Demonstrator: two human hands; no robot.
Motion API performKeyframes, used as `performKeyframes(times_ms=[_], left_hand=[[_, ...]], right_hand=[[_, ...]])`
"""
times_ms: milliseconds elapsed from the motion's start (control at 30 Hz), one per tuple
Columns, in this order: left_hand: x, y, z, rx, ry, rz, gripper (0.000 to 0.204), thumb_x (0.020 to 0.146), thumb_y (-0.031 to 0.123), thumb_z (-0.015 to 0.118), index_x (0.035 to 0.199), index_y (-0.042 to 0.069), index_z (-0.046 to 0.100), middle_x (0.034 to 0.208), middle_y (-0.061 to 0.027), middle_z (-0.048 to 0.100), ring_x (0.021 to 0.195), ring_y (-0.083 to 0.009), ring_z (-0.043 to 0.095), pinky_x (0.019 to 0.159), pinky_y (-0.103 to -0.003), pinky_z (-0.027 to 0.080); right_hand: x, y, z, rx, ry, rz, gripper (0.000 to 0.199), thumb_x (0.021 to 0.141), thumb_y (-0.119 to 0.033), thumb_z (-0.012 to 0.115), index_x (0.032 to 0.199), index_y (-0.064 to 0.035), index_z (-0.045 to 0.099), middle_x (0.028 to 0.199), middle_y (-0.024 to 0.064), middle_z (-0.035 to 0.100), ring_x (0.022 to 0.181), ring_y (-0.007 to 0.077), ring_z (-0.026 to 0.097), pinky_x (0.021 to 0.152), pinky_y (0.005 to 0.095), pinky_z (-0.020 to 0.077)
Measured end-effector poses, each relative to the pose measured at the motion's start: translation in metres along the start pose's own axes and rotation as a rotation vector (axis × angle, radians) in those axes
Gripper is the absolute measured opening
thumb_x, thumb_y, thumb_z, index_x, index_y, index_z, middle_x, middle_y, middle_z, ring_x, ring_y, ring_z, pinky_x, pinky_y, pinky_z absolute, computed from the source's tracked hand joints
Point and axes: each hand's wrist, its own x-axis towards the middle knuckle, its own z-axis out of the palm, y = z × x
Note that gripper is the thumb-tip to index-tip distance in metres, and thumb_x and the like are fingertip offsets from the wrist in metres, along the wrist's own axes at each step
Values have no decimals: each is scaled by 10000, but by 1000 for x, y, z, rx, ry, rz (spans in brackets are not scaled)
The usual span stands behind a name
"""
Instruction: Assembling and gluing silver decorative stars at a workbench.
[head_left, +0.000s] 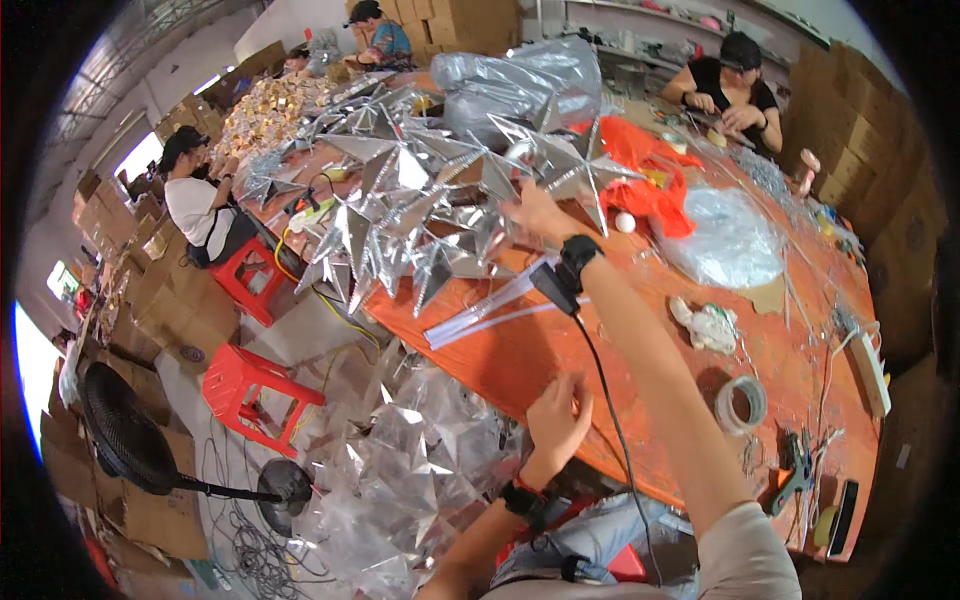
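While the right hand (535,212) grips a silver star (575,165) — long point aimed right — the left hand (557,420) hangs loose.

Right arm stretched far forward, right hand (537,212) palm down, fingers spread (dark band on wrist). Left arm bent, left hand (556,420) raised low and near, fingers loosely curled, empty.

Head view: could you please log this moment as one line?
right hand: reaching into silver stars on table | left hand: at table edge, fingers spread, empty | white strips: lying by wrist
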Motion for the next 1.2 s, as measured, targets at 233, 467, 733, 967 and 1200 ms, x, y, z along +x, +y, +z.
performKeyframes(times_ms=[233, 467, 733, 967, 1200], left_hand=[[-12, -1, -4, 26, 67, 70, 122, 751, 122, 589, 855, 91, 533, 620, -63, 506, 540, -236, 536, 472, -339, 433], [-5, 3, -9, -65, 2, 22, 97, 771, 131, 559, 853, 86, 531, 621, -69, 519, 559, -248, 543, 497, -364, 436], [2, -3, -4, 118, 44, 117, 100, 789, 131, 530, 849, 51, 539, 693, -149, 566, 655, -330, 570, 539, -415, 442], [-2, -4, 1, 198, -31, 156, 121, 801, 173, 536, 867, 71, 540, 775, -152, 601, 704, -344, 584, 582, -435, 447], [17, -35, 8, 3, -149, 378, 170, 866, 250, 479, 901, 99, 551, 782, -125, 601, 700, -247, 609, 597, -363, 456]], right_hand=[[-1, -1, 27, -40, -77, -6, 497, 784, -200, 570, 1122, 49, 304, 986, 319, 494, 923, 495, 481, 810, 506, 400], [-15, -12, -43, -200, 69, -96, 447, 805, -149, 542, 1156, 30, 331, 886, 286, 535, 849, 454, 512, 742, 499, 407], [-141, -60, -208, 302, 15, 50, 378, 897, -215, 497, 1180, 3, 373, 882, 87, 555, 700, 162, 532, 647, 295, 450], [-328, -140, -338, 846, 264, 474, 311, 937, -231, 414, 1198, -62, 417, 907, -5, 505, 794, 56, 462, 713, 206, 397], [-515, -184, -371, 778, 825, 399, 296, 932, -209, 396, 1164, -24, 385, 969, 107, 499, 748, 144, 464, 682, 271, 382]])
